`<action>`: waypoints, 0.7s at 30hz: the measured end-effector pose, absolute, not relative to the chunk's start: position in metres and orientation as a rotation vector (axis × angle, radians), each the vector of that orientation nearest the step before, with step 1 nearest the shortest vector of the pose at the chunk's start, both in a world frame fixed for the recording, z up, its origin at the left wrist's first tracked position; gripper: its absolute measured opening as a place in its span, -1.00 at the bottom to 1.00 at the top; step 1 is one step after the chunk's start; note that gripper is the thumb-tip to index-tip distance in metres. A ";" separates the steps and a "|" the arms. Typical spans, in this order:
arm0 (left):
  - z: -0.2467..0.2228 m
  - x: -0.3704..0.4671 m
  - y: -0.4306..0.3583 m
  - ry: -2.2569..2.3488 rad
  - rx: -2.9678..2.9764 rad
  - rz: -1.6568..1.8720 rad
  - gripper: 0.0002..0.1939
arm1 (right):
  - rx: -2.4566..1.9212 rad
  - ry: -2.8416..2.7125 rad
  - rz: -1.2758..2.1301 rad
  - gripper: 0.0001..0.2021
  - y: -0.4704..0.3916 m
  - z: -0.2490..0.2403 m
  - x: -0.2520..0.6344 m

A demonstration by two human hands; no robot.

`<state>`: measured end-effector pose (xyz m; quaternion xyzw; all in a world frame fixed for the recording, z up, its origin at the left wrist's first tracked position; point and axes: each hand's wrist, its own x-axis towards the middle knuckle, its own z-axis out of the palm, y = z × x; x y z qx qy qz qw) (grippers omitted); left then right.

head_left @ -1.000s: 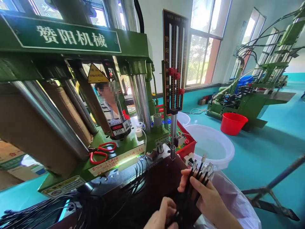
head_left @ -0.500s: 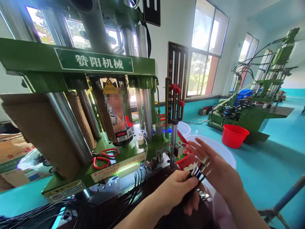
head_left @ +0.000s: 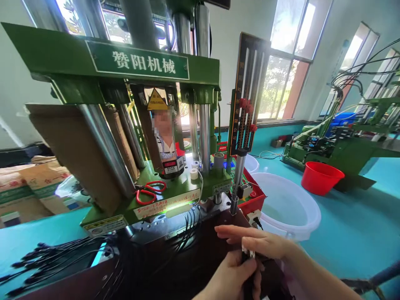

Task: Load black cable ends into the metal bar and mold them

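Note:
My left hand [head_left: 234, 273] is closed around a bundle of black cables [head_left: 248, 283] with shiny metal ends pointing up, low in the view right of centre. Above it, my right hand [head_left: 262, 241] lies flat with its fingers stretched to the left, its palm over the metal ends. Both hands are above the dark brown table [head_left: 215, 241] in front of the green press [head_left: 125, 68]. Several black cables [head_left: 189, 227] hang at the press's front edge. Red-handled scissors [head_left: 150, 191] lie on the press bed.
A large white tub [head_left: 287, 204] stands right of the table, with a red basin [head_left: 321, 177] beyond it. More black cables [head_left: 46, 262] lie at the left. A person is seen through the press. A metal post [head_left: 239, 175] rises at the table's back edge.
My right hand has moved left over the metal ends, its fingers now level rather than raised. My left hand has gone lower with the bundle. The view has shifted left.

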<state>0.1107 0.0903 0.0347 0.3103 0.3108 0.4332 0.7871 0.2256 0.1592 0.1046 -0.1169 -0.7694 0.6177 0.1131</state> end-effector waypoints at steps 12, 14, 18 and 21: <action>-0.008 0.089 0.093 0.792 0.385 1.342 -0.46 | -0.694 -2.726 1.117 -0.50 0.194 0.047 0.166; -0.008 0.081 0.096 0.839 0.368 1.404 -0.47 | -0.891 -2.762 0.679 -0.56 0.209 0.035 0.159; -0.010 0.076 0.100 0.912 0.390 1.340 -0.40 | -0.949 -2.857 0.292 -0.55 0.226 0.014 0.146; -0.014 0.079 0.098 0.964 0.381 1.275 -0.38 | -0.994 -2.913 0.187 -0.54 0.229 0.005 0.136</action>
